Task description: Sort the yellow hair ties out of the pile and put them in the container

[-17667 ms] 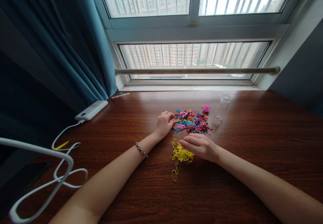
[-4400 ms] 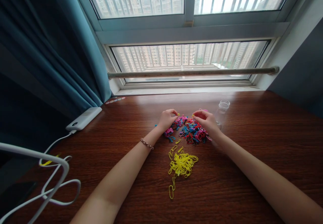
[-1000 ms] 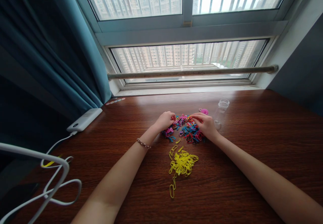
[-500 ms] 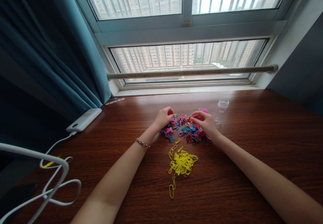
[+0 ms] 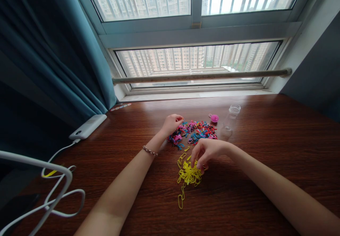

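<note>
Small rubber bands in pink, blue, red and black (image 5: 203,132) lie in a loose heap on the table. Nearer to me is a pile of yellow rubber bands (image 5: 189,175), a few of them straggling out at its edges. My left hand (image 5: 172,123) rests at the left edge of the mixed heap, fingertips pinched together; what they hold is too small to tell. Over the yellow pile hangs my right hand (image 5: 207,152), its fingers pointing down and apart, with no band plainly visible between them.
A clear jar (image 5: 231,117) without a lid stands behind the heap to the right, beside a pink cap (image 5: 214,118). At the left lie a white power bank (image 5: 88,127) and a looping white cable (image 5: 63,172). A window with a metal rail (image 5: 202,76) rises behind the table.
My right hand has moved from the mixed heap toward me, over the yellow pile, and its fingers have parted. The pink cap is now uncovered. My left hand has barely moved.
</note>
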A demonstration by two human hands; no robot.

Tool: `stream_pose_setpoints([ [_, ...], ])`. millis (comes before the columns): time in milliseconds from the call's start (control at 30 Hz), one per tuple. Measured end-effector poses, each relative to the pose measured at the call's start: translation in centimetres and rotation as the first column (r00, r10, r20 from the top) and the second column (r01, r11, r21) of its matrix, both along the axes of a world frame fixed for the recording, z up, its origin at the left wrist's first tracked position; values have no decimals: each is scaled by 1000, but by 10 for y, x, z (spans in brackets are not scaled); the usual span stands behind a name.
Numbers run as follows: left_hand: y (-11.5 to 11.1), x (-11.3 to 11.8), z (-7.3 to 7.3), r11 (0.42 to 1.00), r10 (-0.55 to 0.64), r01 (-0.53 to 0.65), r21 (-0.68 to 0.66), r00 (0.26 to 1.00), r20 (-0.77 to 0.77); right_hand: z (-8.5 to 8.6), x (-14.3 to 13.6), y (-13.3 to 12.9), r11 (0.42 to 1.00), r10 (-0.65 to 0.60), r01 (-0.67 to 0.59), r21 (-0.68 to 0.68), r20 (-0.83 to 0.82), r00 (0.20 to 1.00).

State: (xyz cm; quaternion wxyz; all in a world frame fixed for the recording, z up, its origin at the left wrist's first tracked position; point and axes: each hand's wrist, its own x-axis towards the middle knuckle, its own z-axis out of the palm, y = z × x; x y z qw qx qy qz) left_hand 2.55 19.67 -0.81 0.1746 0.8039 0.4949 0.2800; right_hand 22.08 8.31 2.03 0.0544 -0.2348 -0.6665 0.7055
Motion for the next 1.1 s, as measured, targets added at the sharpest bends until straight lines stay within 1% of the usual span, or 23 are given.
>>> stream_pose_setpoints([
  [33,-1,0,0,1000,8,-8,-8,1000,10,0,0,-1,999,40,-40,-7,11,999],
  [67,-1,0,1,999,26,-25,-20,999,27,0,-1,0,999,42,-42,0,12,999],
  [100,-2,0,2,998,49,-47,-30,998,47,-1,-1,2,1000,0,0,26,4,1000],
  [133,-3,0,2,997,72,-70,-36,996,60,-4,0,5,993,-89,90,72,-16,996],
  [167,-4,0,3,995,92,-90,-36,994,63,-7,1,9,966,-214,219,139,-47,976],
  [200,-4,0,3,994,105,-103,-33,993,57,-11,3,15,900,-362,374,223,-94,928],
  [233,-4,0,4,994,108,-107,-29,993,44,-15,6,21,784,-509,532,320,-158,846],
  [267,-4,0,4,994,102,-102,-28,994,31,-21,9,27,624,-628,657,422,-230,744],
  [300,-3,0,4,995,92,-91,-32,996,22,-26,14,33,440,-705,729,524,-301,642],
  [333,-3,0,4,996,79,-79,-41,997,17,-32,18,39,282,-737,730,622,-347,580],
  [367,-3,0,4,997,66,-65,-48,998,14,-38,22,44,179,-733,687,705,-370,571],
  [400,-2,0,4,997,53,-52,-50,999,7,-44,26,48,119,-715,628,769,-372,592],
  [433,-2,0,4,998,41,-41,-47,999,-5,-50,29,51,91,-695,568,818,-356,624],
  [533,-3,1,4,1000,14,-15,-10,999,-49,-65,32,56,83,-666,431,898,-272,695],
  [667,-5,3,3,1000,12,-10,21,996,-87,-75,31,58,98,-652,331,939,-191,734],
  [733,-5,4,2,999,30,-28,26,997,-75,-75,32,60,107,-640,339,934,-196,743],
  [800,-5,5,5,999,32,-32,1,999,-32,-72,32,60,110,-636,398,911,-243,732],
  [833,-7,6,8,999,12,-12,-34,1000,2,-69,32,60,108,-637,440,892,-277,719],
  [900,-13,9,17,983,-90,103,-155,992,88,-63,33,60,106,-646,535,838,-351,677],
  [933,-18,10,23,954,-167,194,-226,977,134,-60,33,59,106,-655,583,805,-384,650],
  [967,-23,12,29,905,-257,300,-301,951,173,-57,33,58,111,-666,627,771,-411,623],
  [1033,-36,16,43,767,-435,482,-424,876,208,-51,33,56,120,-689,701,703,-449,569],
  [1100,-49,21,53,636,-565,577,-512,800,201,-47,32,54,129,-711,753,645,-469,524],
])
